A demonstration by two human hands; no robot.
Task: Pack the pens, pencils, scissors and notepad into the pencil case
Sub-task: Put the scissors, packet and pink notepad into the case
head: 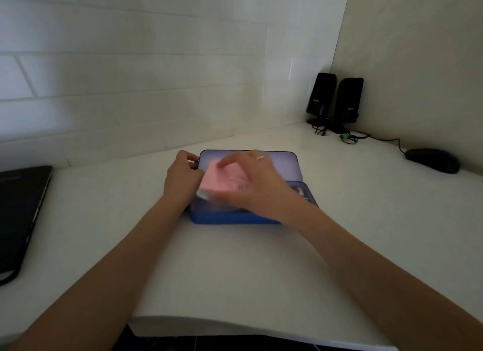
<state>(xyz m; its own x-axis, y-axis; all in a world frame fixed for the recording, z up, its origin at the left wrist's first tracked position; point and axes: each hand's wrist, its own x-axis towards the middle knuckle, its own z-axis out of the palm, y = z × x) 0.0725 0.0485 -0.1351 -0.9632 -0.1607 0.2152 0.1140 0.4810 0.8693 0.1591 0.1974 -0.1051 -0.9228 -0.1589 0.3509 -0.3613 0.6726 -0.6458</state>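
A blue pencil case (230, 218) lies open in the middle of the white desk, its translucent lid (285, 162) raised behind it. My right hand (251, 183) holds a pink notepad (213, 179) tilted over the case's left half; the picture is blurred there. My left hand (183, 178) grips the left end of the lid and case. What lies inside the case is mostly hidden by hand and notepad; a pale item shows at the right end (300, 192).
A closed dark laptop (21, 214) sits at the left edge of the desk. Two black speakers (335, 100) with cables stand in the far right corner, and a black mouse (432, 160) lies to their right. The desk's front edge (235, 324) is near me.
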